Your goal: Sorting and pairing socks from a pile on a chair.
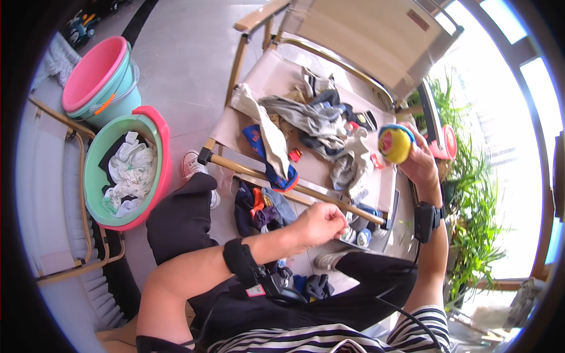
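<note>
My right hand (419, 156) is raised at the right of the view and grips a balled yellow sock (395, 143) with a blue rim and a pink patch. My left hand (324, 225) hovers over the front edge of a folding chair (225, 128), its fingers curled; whether something small sits between them cannot be told. Across the chair's fabric seat lie loose socks in a heap, among them a grey one (304, 114), a long cream one (269, 132) and a blue one with a red toe (280, 174). Small red wrapped items (295, 154) lie beside them.
To the left stand a green tub with a pink rim (90, 176) holding white and black cloth, and stacked pink and teal buckets (117, 101). More balled socks (265, 209) lie on the floor under the chair and between my legs (318, 287). Green plants (472, 212) line the right side.
</note>
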`<state>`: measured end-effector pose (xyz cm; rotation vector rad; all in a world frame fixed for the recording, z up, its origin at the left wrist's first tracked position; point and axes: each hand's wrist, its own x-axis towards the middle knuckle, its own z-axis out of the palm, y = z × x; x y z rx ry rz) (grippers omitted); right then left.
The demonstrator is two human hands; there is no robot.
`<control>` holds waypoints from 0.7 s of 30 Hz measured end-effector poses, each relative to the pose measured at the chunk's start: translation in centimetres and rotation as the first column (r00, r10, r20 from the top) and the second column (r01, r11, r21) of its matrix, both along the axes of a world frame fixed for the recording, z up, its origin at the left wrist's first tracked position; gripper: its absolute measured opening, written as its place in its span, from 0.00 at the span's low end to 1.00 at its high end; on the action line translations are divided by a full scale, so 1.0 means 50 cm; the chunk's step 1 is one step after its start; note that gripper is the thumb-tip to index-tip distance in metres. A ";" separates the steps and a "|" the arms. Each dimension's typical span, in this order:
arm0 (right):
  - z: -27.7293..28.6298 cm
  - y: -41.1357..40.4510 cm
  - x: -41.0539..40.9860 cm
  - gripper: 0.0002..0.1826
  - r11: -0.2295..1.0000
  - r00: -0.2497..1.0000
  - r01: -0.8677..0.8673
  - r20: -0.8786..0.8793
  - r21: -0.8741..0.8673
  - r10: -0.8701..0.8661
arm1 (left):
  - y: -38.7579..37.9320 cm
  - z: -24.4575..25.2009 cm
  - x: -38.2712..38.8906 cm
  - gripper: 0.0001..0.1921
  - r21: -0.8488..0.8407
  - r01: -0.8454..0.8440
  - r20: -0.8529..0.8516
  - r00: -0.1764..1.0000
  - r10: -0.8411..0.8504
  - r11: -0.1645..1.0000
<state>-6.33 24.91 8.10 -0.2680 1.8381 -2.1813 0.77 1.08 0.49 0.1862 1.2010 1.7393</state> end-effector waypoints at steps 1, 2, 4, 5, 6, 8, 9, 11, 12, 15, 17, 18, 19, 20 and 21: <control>-0.001 0.041 0.054 0.34 1.000 0.999 0.010 0.048 -0.003 -0.009 | -0.002 0.004 0.001 0.06 -0.024 0.029 -0.006 1.000 -0.030 0.999; -0.009 0.071 0.096 0.33 0.994 0.992 0.107 0.058 0.020 -0.108 | -0.006 -0.002 -0.002 0.06 -0.017 0.014 -0.013 1.000 -0.014 1.000; -0.027 0.145 0.180 0.26 0.971 0.971 0.233 0.047 0.060 -0.236 | -0.010 -0.010 -0.012 0.07 -0.033 0.013 -0.046 0.999 -0.014 0.999; -0.023 0.152 0.207 0.21 0.949 0.952 0.288 0.072 0.126 -0.298 | -0.017 -0.005 -0.013 0.07 -0.066 0.006 -0.072 0.997 -0.011 0.998; -0.032 0.166 0.230 0.20 0.925 0.933 0.302 0.129 0.231 -0.336 | -0.026 -0.004 -0.011 0.07 -0.089 0.007 -0.063 0.998 -0.012 0.996; -0.047 0.214 0.279 0.18 0.815 0.856 0.349 0.197 0.462 -0.479 | -0.013 0.006 -0.012 0.07 -0.112 0.032 -0.074 0.996 -0.040 0.993; -0.068 0.238 0.297 0.19 0.727 0.793 0.375 0.208 0.576 -0.573 | -0.006 0.008 -0.009 0.07 -0.129 0.043 -0.085 0.995 -0.055 0.991; -0.106 0.274 0.326 0.23 0.607 0.696 0.357 0.231 0.710 -0.680 | 0.010 0.007 -0.008 0.07 -0.124 0.081 -0.091 0.992 -0.092 0.989; -0.117 0.278 0.332 0.27 0.520 0.666 0.335 0.192 0.786 -0.721 | 0.013 0.002 -0.008 0.07 -0.137 0.084 -0.090 0.991 -0.096 0.987; -0.123 0.286 0.328 0.27 0.237 0.667 0.359 -0.070 0.903 -0.742 | 0.018 -0.009 -0.010 0.07 -0.154 0.075 -0.087 0.992 -0.089 0.985; -0.102 0.282 0.305 0.24 0.398 0.738 0.466 -0.099 0.790 -0.668 | 0.020 -0.007 -0.008 0.07 -0.151 0.064 -0.087 0.993 -0.078 0.986; -0.080 0.243 0.277 0.20 0.451 0.776 0.487 -0.134 0.748 -0.616 | 0.013 -0.008 -0.007 0.07 -0.149 0.070 -0.091 0.992 -0.084 0.986; -0.061 0.215 0.252 0.17 0.503 0.819 0.488 -0.174 0.714 -0.547 | 0.013 -0.007 -0.004 0.07 -0.143 0.074 -0.086 0.992 -0.087 0.987; -0.044 0.180 0.223 0.16 0.544 0.852 0.464 -0.184 0.699 -0.490 | 0.011 -0.007 -0.002 0.07 -0.145 0.072 -0.082 0.993 -0.084 0.987; -0.031 0.146 0.192 0.14 0.582 0.881 0.438 -0.198 0.685 -0.431 | 0.012 -0.009 0.000 0.07 -0.144 0.069 -0.079 0.994 -0.081 0.987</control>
